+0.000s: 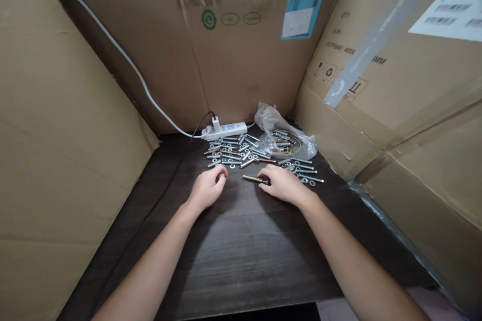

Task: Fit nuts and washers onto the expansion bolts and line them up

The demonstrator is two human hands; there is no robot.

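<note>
My right hand [280,183] is closed around one end of a yellowish metal expansion bolt [251,178], whose other end points left, just over the dark table. Curled fingers close my left hand [209,185], and whatever may be between them is hidden. Beyond both hands lie several loose bolts and sleeves [246,163] with washers [232,166] among them. More long bolts [307,171] rest in a row beside my right hand. Behind them a clear plastic bag [309,145] lies partly opened, with metal parts at its mouth.
At the back a white power strip [233,130] holds a plug, and its white cable [131,62] runs up left. A black cord [165,188] crosses the table's left side. Cardboard walls enclose the dark table [244,256] at the left [56,125], back [241,70] and right [414,110].
</note>
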